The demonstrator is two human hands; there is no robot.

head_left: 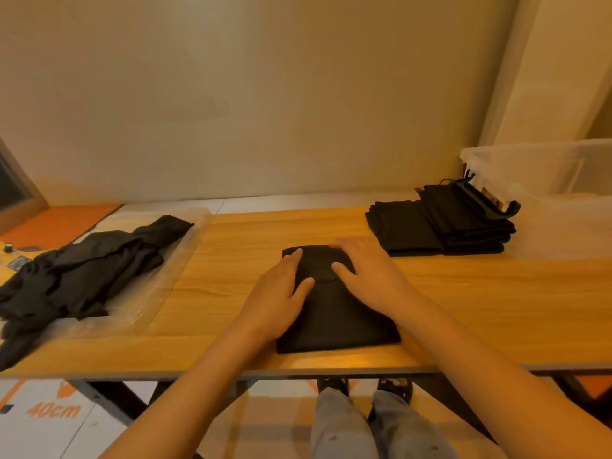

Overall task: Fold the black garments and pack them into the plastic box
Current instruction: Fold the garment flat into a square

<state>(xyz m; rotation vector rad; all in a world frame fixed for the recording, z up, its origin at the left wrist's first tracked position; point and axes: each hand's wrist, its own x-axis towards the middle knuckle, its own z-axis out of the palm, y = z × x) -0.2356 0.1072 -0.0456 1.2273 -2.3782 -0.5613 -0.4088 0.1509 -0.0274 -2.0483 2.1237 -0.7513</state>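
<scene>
Unfolded black garments (82,270) lie heaped at the table's (480,309) left end. At centre, left hand (278,293) and right hand (367,273) lie flat, fingers straight and gripping nothing, pressing a folded garment (334,323) smooth. A folded stack (440,226) sits beside the plastic box (546,167), likely staged for packing.

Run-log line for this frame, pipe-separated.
step: folding | left hand: flat on garment | right hand: flat on garment | folded stack: beside plastic box | unfolded pile: left

You had a matt black folded cloth garment (334,319) on a smooth, faintly glossy wood-grain tabletop (496,286). Your crumpled black cloth pile (82,270) lay on glossy, wrinkled clear plastic film (175,256). The translucent plastic box (546,170) looked smooth.
</scene>
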